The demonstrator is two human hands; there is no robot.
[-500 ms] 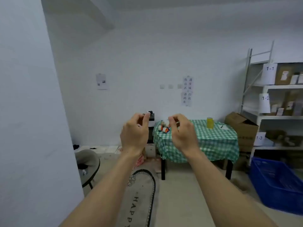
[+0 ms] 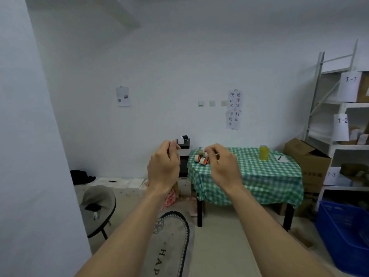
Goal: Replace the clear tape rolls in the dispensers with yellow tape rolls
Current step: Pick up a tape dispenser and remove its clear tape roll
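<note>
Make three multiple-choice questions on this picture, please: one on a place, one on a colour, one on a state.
1. Where are the dispensers? A. on the cloth B. on the floor C. on the shelf
2. What colour is the crate? A. red B. blue C. green
3. The left hand and right hand are: A. pressing the cloth B. raised, fingers curled C. in the crate
Key: 1 A, they lie at its left end; 2 B, blue walls; 3 B, both are up in the air.
</note>
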